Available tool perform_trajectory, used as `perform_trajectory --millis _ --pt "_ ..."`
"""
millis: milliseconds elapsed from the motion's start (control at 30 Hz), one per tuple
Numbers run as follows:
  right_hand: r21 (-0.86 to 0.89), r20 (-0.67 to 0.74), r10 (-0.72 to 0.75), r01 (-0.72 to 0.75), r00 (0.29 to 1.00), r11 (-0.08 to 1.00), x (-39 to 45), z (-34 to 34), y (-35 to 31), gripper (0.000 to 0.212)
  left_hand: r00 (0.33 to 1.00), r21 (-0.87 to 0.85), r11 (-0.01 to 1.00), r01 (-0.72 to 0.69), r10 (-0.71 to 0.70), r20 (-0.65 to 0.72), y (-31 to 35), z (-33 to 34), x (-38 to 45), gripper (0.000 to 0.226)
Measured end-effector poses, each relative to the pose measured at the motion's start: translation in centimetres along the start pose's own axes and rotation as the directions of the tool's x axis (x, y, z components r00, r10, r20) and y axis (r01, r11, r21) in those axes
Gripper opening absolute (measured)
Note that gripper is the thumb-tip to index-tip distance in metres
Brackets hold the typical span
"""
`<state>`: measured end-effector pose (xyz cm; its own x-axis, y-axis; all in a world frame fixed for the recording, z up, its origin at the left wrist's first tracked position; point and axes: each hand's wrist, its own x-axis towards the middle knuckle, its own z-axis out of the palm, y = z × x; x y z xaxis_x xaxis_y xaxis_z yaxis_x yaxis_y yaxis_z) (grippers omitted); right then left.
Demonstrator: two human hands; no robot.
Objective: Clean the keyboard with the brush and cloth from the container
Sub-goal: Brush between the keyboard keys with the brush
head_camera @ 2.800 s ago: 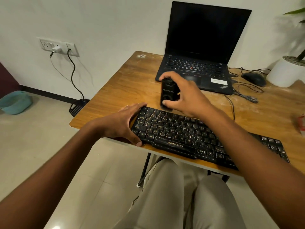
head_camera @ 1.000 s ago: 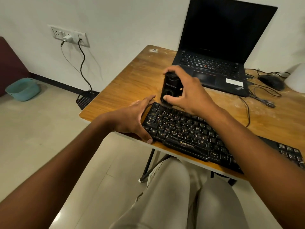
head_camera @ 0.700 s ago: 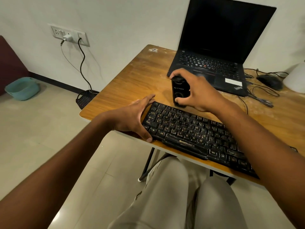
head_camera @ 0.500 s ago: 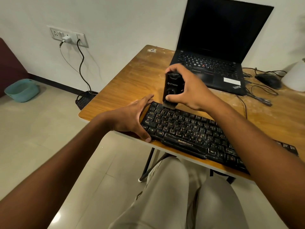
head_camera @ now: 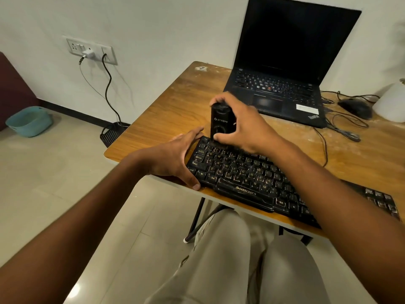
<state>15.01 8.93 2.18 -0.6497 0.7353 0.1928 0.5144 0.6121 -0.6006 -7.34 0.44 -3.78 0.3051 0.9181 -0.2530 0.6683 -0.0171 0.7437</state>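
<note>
Gripped upright in the right hand (head_camera: 243, 126), a black brush (head_camera: 220, 122) is held with its lower end on the top-left rows of a black keyboard (head_camera: 247, 174); the fingers are curled over its top and far side and the thumb is pressed against its near face. Faint lettering and a round mark are seen on the front of the brush body. The left hand (head_camera: 175, 159) is spread flat against the keyboard's left end, the thumb laid along the near corner and the fingers reaching toward the far corner, so that the board is braced between them. The keyboard is set slantwise along the near edge of a wooden counter (head_camera: 175, 106), and its right end is partly covered by the right forearm. White letters are printed on its long space bar.

Behind the hands, an open black laptop (head_camera: 282, 84) with a dark screen is placed at the back of the counter. A dark mouse (head_camera: 355, 107) and loose cables (head_camera: 341, 126) are seen to its right, beside a white rounded object (head_camera: 392, 104) cut off by the frame edge. On the wall to the left, a white charger and a black cord are plugged into a socket panel (head_camera: 92, 50). A teal tub (head_camera: 28, 121) is seen on the tiled floor by the wall. Pale trousers are visible below the counter. No cloth can be made out.
</note>
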Motion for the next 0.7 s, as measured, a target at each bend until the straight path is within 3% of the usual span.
perform_trajectory --millis 200,367,567,700 --pt "-0.202 0.151 0.061 -0.03 0.987 0.979 0.0 -3.2 1.0 0.077 1.0 -0.02 1.0 -0.01 0.01 0.015 -0.1 0.0 0.1 0.156" --pt "-0.053 0.034 0.009 -0.008 0.999 0.999 0.4 -1.2 -0.1 0.073 1.0 -0.016 1.0 -0.006 0.006 0.002 -0.2 0.1 0.1 0.157" --pt "-0.167 0.16 0.067 -0.04 0.985 0.985 -0.1 -3.1 1.0 0.076 1.0 -0.028 0.999 -0.019 0.02 0.013 -0.1 0.0 0.1 0.157" --pt "-0.054 0.061 0.032 -0.028 0.998 0.998 0.0 -2.4 -0.5 0.073 1.0 -0.036 0.999 -0.008 0.008 0.004 -0.2 0.1 0.2 0.157"
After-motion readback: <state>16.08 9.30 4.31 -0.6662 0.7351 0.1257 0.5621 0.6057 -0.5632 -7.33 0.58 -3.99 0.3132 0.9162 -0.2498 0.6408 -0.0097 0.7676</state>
